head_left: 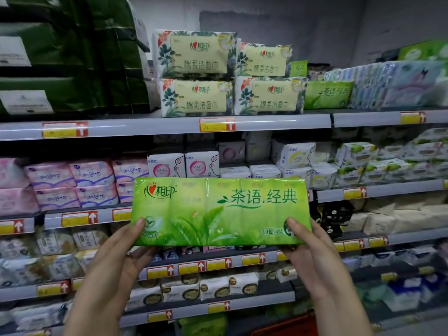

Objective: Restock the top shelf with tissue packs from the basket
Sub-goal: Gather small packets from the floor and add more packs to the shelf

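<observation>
Both hands are clamped on one green tissue pack (218,209). The left hand (121,258) takes its lower left corner and the right hand (312,253) its lower right, each with a thumb pressed on the printed front and the fingers tucked behind and under. The pack is held level and upright, face toward the camera, in the air in front of the middle shelves.

The top shelf (145,127) runs well above the grip. Up and to the right of the held pack, a matching green pack (327,94) stands on that shelf, just beside the stacked cream packs (201,98). That is probably the slot to fill.

This pack is lifted but not yet shelved, so the raise and placement remain. Below the grip, at the bottom edge, a red rim (286,328) shows (likely the basket) with another green pack (203,324) near it. How many more wait there cannot be told.
</observation>
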